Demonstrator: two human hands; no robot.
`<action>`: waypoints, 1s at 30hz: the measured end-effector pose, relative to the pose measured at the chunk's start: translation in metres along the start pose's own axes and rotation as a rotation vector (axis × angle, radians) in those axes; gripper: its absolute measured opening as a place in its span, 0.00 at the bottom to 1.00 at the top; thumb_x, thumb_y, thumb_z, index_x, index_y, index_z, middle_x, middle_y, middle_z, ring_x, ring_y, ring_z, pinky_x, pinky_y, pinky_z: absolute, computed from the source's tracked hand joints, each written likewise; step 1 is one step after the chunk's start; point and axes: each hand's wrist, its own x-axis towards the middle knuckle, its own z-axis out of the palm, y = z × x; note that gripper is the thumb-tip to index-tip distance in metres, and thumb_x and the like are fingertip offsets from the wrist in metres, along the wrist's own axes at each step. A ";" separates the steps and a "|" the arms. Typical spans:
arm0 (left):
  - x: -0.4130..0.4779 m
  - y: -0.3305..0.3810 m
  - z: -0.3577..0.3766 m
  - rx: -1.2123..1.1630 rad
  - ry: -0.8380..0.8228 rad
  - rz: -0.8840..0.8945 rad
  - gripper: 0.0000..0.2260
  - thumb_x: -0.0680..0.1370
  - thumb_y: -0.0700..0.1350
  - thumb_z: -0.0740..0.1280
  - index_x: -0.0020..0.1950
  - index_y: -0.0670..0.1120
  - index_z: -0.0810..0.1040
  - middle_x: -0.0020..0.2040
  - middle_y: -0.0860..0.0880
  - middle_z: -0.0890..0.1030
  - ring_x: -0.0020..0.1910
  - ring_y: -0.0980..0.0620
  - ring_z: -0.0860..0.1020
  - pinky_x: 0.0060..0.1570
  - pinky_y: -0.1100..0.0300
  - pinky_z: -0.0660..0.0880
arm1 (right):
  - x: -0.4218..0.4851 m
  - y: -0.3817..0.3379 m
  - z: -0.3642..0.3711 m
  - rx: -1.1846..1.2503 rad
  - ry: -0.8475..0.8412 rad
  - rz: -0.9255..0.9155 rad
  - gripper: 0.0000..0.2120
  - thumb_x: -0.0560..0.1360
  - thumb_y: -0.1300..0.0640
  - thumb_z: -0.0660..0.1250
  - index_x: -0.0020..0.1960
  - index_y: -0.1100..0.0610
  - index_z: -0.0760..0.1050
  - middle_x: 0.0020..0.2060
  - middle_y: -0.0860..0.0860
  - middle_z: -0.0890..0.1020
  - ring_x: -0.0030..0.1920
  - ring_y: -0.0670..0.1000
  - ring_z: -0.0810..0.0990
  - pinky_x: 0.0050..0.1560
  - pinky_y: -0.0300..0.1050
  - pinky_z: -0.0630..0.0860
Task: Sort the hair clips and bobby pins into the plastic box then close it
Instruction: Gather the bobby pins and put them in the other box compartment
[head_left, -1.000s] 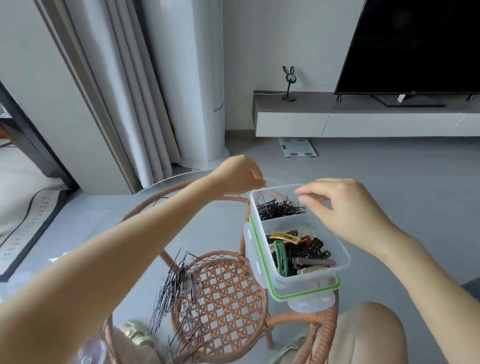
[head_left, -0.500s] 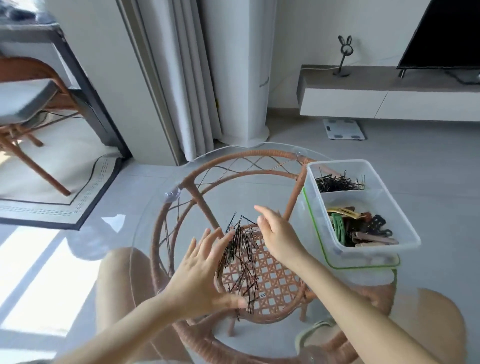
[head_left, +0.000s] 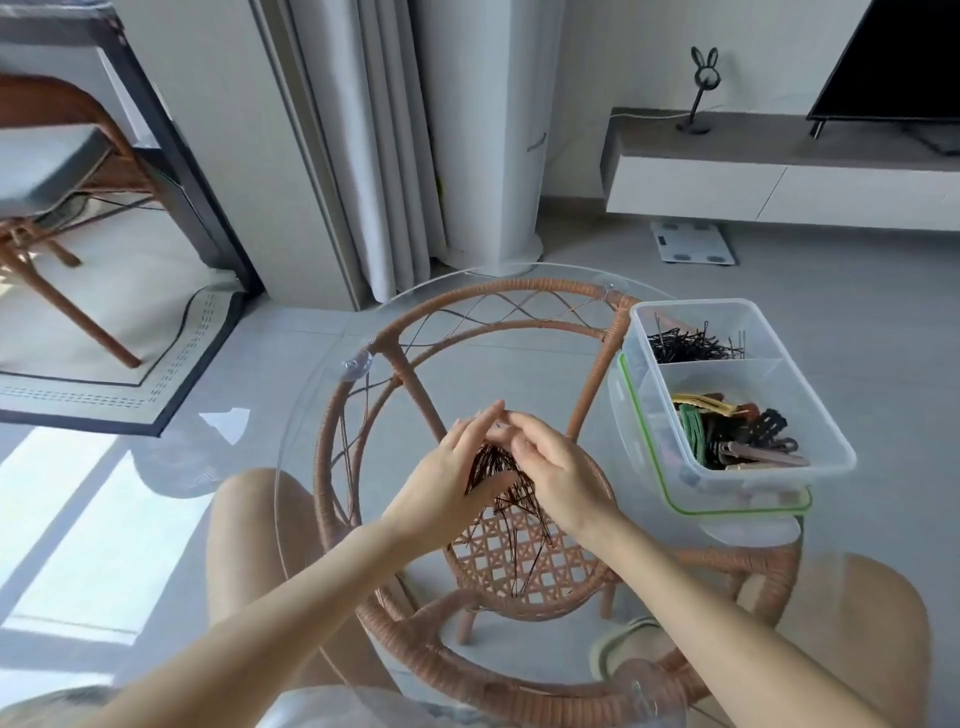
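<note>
A loose pile of dark bobby pins (head_left: 511, 512) lies on the round glass table (head_left: 311, 441). My left hand (head_left: 447, 483) and my right hand (head_left: 561, 478) press against the pile from either side, with fingertips meeting above it and fingers mostly straight. The hands hide the top of the pile. To the right stands the clear plastic box (head_left: 779, 480), open. Its far compartment holds bobby pins (head_left: 691, 348) and its near one holds coloured hair clips (head_left: 737, 431). The green-rimmed lid (head_left: 670, 499) lies under the box.
The glass top rests on a rattan frame (head_left: 519, 286) with a woven shelf below. My knees show under the glass. A curtain, a white column, a TV bench and a floor scale stand beyond. A chair and a rug lie at the left.
My hands left the box and came down on either side of the pin pile. They have since closed together, bunching the pins. The view swung left and down.
</note>
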 end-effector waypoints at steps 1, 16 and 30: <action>-0.003 0.002 -0.003 -0.094 0.001 -0.035 0.30 0.77 0.50 0.63 0.75 0.50 0.54 0.72 0.51 0.67 0.70 0.53 0.68 0.68 0.59 0.65 | -0.005 -0.002 -0.003 0.089 0.005 0.025 0.15 0.80 0.61 0.54 0.63 0.51 0.69 0.58 0.44 0.78 0.57 0.31 0.73 0.56 0.25 0.67; 0.017 0.027 -0.019 0.223 -0.150 -0.393 0.08 0.75 0.35 0.55 0.44 0.39 0.75 0.52 0.38 0.81 0.47 0.43 0.76 0.46 0.55 0.74 | -0.042 -0.028 0.005 -0.062 0.080 0.526 0.25 0.74 0.66 0.63 0.69 0.61 0.62 0.40 0.52 0.80 0.39 0.51 0.84 0.47 0.47 0.80; -0.002 0.031 -0.021 0.420 -0.221 -0.314 0.23 0.72 0.62 0.65 0.52 0.42 0.73 0.50 0.45 0.77 0.44 0.49 0.74 0.44 0.57 0.74 | -0.001 -0.023 -0.041 -0.975 -0.067 0.288 0.40 0.65 0.41 0.72 0.70 0.56 0.60 0.64 0.55 0.69 0.61 0.55 0.71 0.58 0.50 0.72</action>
